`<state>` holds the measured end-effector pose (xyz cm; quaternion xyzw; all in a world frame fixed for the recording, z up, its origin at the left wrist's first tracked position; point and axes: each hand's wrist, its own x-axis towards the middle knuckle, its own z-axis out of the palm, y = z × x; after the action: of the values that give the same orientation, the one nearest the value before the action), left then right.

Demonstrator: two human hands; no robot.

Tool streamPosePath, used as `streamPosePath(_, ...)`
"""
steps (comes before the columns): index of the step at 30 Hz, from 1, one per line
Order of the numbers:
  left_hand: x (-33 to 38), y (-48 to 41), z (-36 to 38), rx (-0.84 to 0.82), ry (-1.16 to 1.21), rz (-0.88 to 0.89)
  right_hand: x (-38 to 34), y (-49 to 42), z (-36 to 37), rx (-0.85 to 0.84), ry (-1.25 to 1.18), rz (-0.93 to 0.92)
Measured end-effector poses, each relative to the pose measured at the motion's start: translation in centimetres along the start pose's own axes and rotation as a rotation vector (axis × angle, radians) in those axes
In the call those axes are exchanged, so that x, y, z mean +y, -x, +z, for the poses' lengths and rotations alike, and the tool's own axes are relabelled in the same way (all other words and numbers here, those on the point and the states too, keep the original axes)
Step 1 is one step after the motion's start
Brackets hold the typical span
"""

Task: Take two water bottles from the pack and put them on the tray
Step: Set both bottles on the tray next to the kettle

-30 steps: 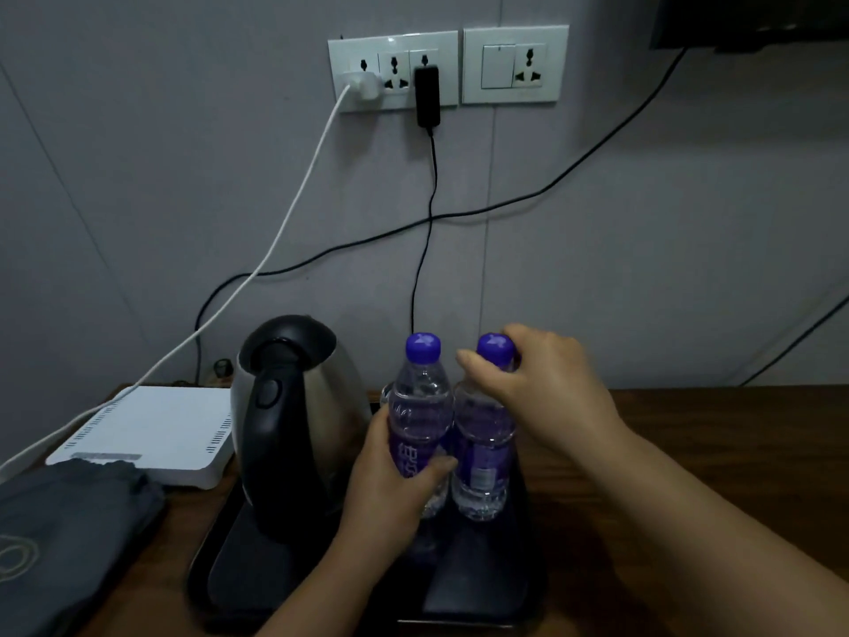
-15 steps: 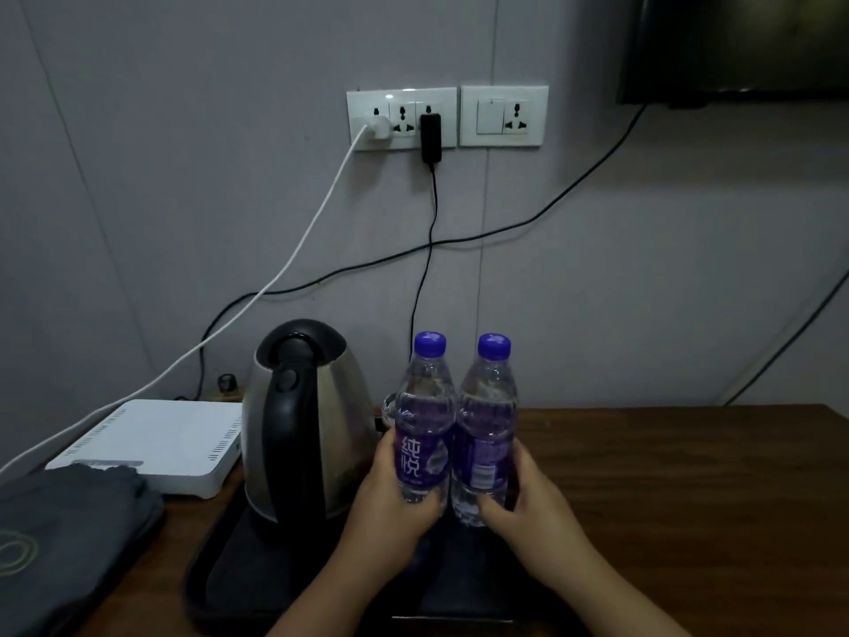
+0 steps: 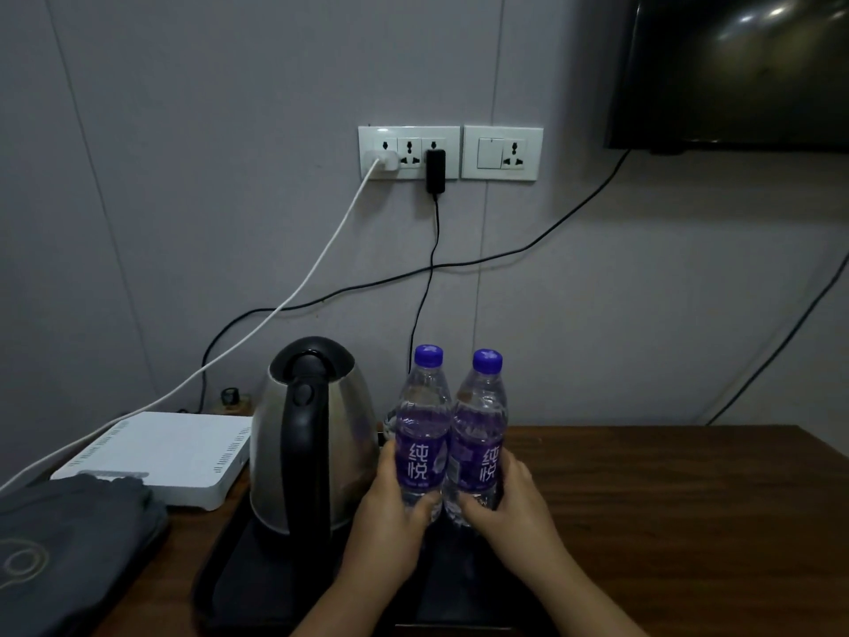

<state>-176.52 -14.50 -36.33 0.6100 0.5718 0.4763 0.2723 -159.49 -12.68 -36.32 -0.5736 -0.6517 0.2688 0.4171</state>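
Two hands each grip one bottle: left hand (image 3: pixel 390 521) around the left bottle (image 3: pixel 423 434), right hand (image 3: pixel 514 512) around the right bottle (image 3: pixel 480 439). Both bottles stand upright, touching, on one black tray (image 3: pixel 239 572), one kettle (image 3: pixel 308 443) at nine o'clock.

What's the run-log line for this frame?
left hand: grips left bottle | right hand: grips right bottle | both upright on tray

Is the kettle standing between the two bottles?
No, the kettle stands to the left of both, and the left bottle and right bottle are side by side on the tray.
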Motion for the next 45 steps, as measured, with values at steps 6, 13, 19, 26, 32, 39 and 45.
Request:
streamPosePath(6, 0.3, 0.1, 0.0, -0.006, 0.001, -0.013, 0.5, 0.1, 0.0, 0.001, -0.048, 0.036)
streamPosePath(13, -0.1, 0.1, 0.2, 0.013, -0.068, -0.025, 1.6, -0.4, 0.4, 0.068, 0.012, 0.049)
streamPosePath(19, 0.0, 0.3, 0.3, 0.045, -0.11, -0.021, 1.9, -0.5, 0.4, 0.061, 0.033, 0.038)
streamPosePath(26, 0.1, 0.4, 0.3, 0.037, -0.086, -0.02, 2.0, -0.5, 0.3, 0.065, 0.031, 0.03)
streamPosePath(32, 0.3, 0.4, 0.2, 0.034, -0.086, -0.016, 2.0, -0.5, 0.4, 0.061, 0.02, 0.044)
streamPosePath(39, 0.2, 0.5, 0.3, 0.044, -0.087, -0.016, 2.2, -0.6, 0.6, 0.064, 0.019, 0.054)
streamPosePath(45, 0.2, 0.5, 0.3, 0.046, -0.085, -0.005, 2.3, -0.7, 0.6, 0.061, 0.019, 0.058)
